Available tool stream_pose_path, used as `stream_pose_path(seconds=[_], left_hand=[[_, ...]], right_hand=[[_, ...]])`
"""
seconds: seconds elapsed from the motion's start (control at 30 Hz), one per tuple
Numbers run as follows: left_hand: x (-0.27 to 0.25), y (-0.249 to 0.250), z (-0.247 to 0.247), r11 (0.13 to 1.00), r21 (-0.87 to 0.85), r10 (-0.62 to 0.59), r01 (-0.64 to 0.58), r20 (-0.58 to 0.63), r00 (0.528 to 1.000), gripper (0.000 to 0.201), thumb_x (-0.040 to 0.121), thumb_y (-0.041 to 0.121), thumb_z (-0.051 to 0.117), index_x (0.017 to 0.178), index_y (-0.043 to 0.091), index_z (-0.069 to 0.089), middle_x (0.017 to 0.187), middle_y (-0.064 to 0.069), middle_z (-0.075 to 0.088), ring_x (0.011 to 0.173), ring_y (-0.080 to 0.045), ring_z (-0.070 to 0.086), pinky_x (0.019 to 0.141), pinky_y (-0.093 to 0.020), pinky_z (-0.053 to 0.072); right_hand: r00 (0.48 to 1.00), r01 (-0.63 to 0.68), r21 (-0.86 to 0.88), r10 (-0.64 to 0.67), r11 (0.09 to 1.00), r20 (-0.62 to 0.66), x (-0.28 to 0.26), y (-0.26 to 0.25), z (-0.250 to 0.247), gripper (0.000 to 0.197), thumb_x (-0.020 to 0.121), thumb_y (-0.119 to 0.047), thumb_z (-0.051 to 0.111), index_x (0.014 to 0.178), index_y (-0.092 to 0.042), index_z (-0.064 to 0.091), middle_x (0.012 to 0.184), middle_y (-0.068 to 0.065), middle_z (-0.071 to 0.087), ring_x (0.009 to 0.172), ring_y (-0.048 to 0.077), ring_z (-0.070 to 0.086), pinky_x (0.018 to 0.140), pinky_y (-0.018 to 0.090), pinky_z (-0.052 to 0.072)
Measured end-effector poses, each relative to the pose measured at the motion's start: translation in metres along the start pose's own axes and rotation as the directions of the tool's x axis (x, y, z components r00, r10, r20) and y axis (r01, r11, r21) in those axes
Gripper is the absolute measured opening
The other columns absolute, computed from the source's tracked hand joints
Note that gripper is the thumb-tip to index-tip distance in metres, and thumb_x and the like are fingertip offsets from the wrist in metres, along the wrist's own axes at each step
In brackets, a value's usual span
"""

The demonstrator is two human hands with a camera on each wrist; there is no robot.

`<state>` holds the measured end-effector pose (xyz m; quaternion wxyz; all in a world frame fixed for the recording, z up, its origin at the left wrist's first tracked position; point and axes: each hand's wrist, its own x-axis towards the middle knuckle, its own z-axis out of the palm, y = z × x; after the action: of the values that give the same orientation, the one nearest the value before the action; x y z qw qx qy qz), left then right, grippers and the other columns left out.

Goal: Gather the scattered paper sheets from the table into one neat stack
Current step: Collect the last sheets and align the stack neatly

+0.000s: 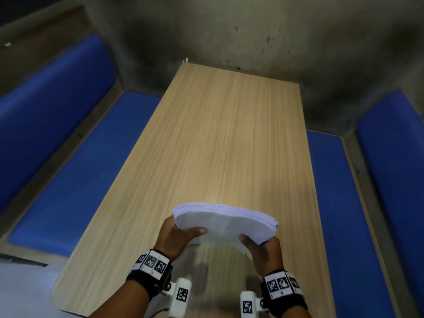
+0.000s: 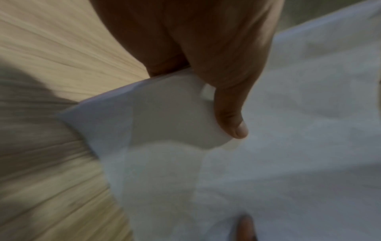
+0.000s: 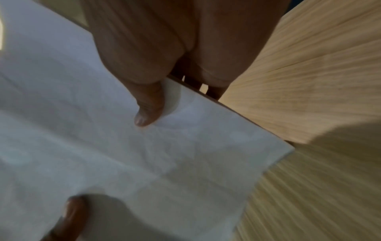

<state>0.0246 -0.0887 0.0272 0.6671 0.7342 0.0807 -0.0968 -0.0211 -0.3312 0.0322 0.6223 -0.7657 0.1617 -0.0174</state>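
Both hands [image 1: 175, 235] [image 1: 263, 250] grip paper stack [image 1: 226, 220] (bowed) above table [image 1: 218, 138].

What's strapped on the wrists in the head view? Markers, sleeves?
Both hands are bare and no sleeves show. The left hand and right hand each wear a black wrist strap ringed with white tiles printed with black square codes. A white block with one such code sticks out beside each strap.

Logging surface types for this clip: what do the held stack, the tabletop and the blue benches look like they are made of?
Stack: thin white paper, matte; it bows between the left hand and right hand, its edges layered. Tabletop: pale wood-grain surface with slight sheen, probably laminate, though solid wood cannot be ruled out. Benches: blue padded upholstery, vinyl or fabric unclear.
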Motion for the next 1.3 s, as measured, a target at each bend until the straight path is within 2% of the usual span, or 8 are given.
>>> stream_pose_path(seconds=[0.23,0.5,0.6,0.73,0.87,1.0,1.17,1.3], left_hand=[[-0.004,0.010,0.003,0.990,0.045,-0.134,0.135,-0.019,0.991,0.030,0.068,0.012,0.091,0.089,0.022,0.073,0.076,0.012,0.078,0.076,-0.006,0.071,0.060,-0.017,0.052],[0.012,-0.021,-0.006,0.946,0.241,-0.217,0.219,-0.035,0.976,0.079,0.076,0.018,0.086,0.141,0.021,0.042,0.122,-0.008,0.065,0.108,-0.027,0.066,0.087,-0.037,0.053],[0.007,-0.058,-0.028,0.750,0.560,-0.383,0.352,-0.065,0.921,0.091,0.078,0.040,0.083,0.149,0.006,0.037,0.143,-0.020,0.052,0.128,-0.033,0.054,0.104,-0.038,0.046],[-0.033,-0.077,-0.043,0.637,0.747,-0.471,0.192,0.180,0.863,0.047,0.082,0.039,0.078,0.116,0.010,0.065,0.110,-0.005,0.069,0.097,-0.020,0.065,0.076,-0.022,0.048],[-0.051,-0.083,-0.039,0.735,0.668,-0.443,0.120,0.338,0.830,0.049,0.076,0.019,0.085,0.121,0.012,0.067,0.112,0.002,0.073,0.092,-0.006,0.068,0.075,-0.007,0.050],[-0.038,-0.079,-0.032,0.746,0.652,-0.424,0.134,0.310,0.851,0.045,0.076,0.008,0.085,0.116,0.006,0.066,0.094,0.006,0.069,0.077,0.007,0.059,0.061,0.001,0.044],[-0.015,-0.071,-0.025,0.729,0.668,-0.415,0.150,0.257,0.873,0.047,0.073,0.012,0.088,0.114,0.003,0.066,0.103,-0.004,0.072,0.088,-0.016,0.068,0.078,-0.019,0.054],[-0.005,-0.063,-0.024,0.701,0.697,-0.446,0.152,0.261,0.856,0.050,0.072,0.018,0.089,0.113,0.003,0.066,0.106,-0.008,0.072,0.090,-0.021,0.066,0.069,-0.018,0.047]], right_hand=[[0.993,-0.105,0.018,0.104,0.994,0.051,-0.005,-0.010,0.002,0.013,0.090,-0.008,0.066,0.095,-0.020,0.069,0.084,-0.007,0.076,0.081,0.010,0.068,0.060,0.014,0.052],[0.922,-0.373,-0.163,0.385,0.913,0.045,-0.002,0.015,-0.016,0.067,0.087,-0.018,0.071,0.144,-0.020,0.035,0.125,0.002,0.058,0.108,0.018,0.061,0.080,0.024,0.049],[0.850,-0.455,-0.457,0.526,0.764,0.032,-0.015,0.065,-0.025,0.055,0.085,-0.036,0.071,0.127,-0.014,0.043,0.120,0.009,0.051,0.108,0.024,0.054,0.089,0.031,0.042],[0.810,-0.350,-0.614,0.557,0.708,0.181,-0.044,0.096,-0.026,0.036,0.079,-0.040,0.070,0.087,-0.017,0.044,0.093,0.001,0.048,0.071,0.011,0.046,0.065,0.024,0.042],[0.792,-0.329,-0.540,0.539,0.774,0.289,-0.053,0.097,-0.016,0.061,0.066,-0.040,0.073,0.124,-0.027,0.058,0.122,0.003,0.061,0.102,0.013,0.065,0.095,0.032,0.053],[0.806,-0.346,-0.532,0.535,0.773,0.253,-0.042,0.086,-0.009,0.067,0.065,-0.032,0.074,0.129,-0.021,0.057,0.122,0.008,0.061,0.103,0.020,0.064,0.092,0.031,0.053],[0.813,-0.406,-0.509,0.554,0.759,0.177,-0.025,0.089,0.000,0.075,0.060,-0.035,0.073,0.131,-0.020,0.058,0.127,0.011,0.057,0.102,0.025,0.065,0.090,0.033,0.054],[0.812,-0.416,-0.535,0.565,0.735,0.146,-0.022,0.075,0.002,0.053,0.073,-0.015,0.074,0.124,-0.011,0.062,0.119,0.012,0.064,0.097,0.026,0.066,0.071,0.023,0.051]])
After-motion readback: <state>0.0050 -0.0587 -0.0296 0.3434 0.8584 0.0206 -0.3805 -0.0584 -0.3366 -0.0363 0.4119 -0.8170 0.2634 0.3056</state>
